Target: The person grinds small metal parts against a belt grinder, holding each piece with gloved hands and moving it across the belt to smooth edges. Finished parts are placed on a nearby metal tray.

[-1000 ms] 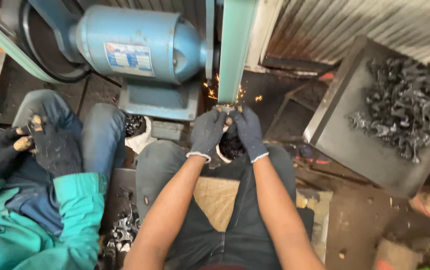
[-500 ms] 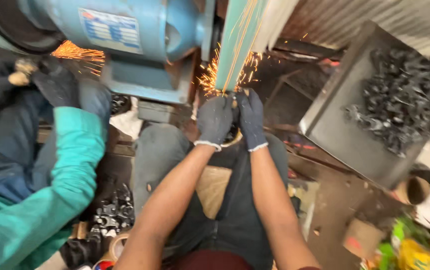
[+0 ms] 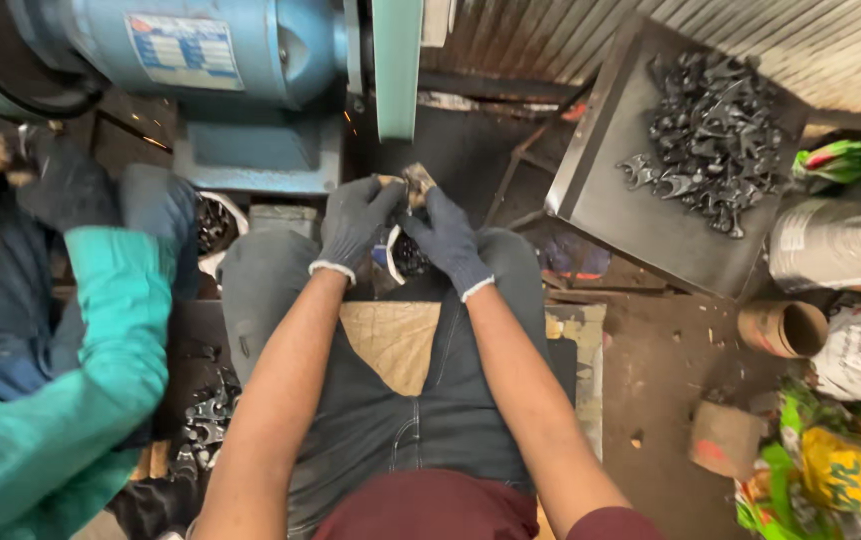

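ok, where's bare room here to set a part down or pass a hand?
Free: the near half of the dark tray, below its heap of forgings; the dirt floor between the knee and the cardboard tube. Crowded: bags at right, the co-worker's green sleeve at left, and both gloved hands, left hand and right hand, under the belt guard.

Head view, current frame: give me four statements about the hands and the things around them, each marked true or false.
1. Both hands wear dark gloves. True: left hand and right hand are gloved.
2. The hands hold a small metal piece together. True.
3. The metal piece is pressed against the green belt guard. False: it is held below it, apart.
4. The dark tray on the right holds paper cups. False: it holds a heap of dark metal parts; a cardboard tube lies on the floor beside it.
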Motion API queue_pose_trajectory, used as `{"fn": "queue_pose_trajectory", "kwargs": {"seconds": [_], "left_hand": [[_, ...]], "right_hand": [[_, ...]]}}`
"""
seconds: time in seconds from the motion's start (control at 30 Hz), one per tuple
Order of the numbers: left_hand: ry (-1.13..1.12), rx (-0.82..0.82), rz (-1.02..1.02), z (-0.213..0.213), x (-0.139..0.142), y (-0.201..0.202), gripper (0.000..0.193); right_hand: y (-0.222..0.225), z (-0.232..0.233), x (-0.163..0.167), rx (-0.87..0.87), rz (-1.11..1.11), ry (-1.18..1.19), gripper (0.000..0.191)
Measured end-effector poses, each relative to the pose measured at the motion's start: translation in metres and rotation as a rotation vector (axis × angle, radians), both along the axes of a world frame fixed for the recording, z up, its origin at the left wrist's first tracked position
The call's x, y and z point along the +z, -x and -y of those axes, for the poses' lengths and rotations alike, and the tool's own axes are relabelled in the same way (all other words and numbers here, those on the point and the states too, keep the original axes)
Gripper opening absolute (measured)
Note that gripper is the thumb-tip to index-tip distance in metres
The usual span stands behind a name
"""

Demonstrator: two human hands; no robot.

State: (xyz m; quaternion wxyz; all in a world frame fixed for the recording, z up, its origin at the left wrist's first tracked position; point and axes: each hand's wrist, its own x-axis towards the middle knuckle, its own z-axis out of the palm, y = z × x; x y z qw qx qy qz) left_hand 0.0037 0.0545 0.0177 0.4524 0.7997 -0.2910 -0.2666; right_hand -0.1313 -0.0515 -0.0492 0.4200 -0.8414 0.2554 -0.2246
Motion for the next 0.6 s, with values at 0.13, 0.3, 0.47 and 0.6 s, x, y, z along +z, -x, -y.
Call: {"fn": "queue_pose_trajectory", "kwargs": {"seconds": [0.13,0.3,0.47,0.6], "left_hand": [[0.091,-0.104,0.045,-0.008,0.004,0.005,0.037],[0.272,-0.159,-0.649,-0.003,-0.012,0.003,0.032],[0.216,-0.095,-0.466,0.009,-0.043,-0.007,0.037],[-0.044,0.041,-0.090,0.025,-0.073,-0.014,0.044]], "right_hand": [[0.008,-0.011,0.018,0.103,0.198,-0.577,0.052],[0.012,0.001,0.042,0.250,0.253,-0.767,0.057],[-0.011,0.011,0.026,0.192,0.298,-0.934,0.047],[-0.039,0.017,-0.009,0.128,0.332,-0.992,0.035]]}}
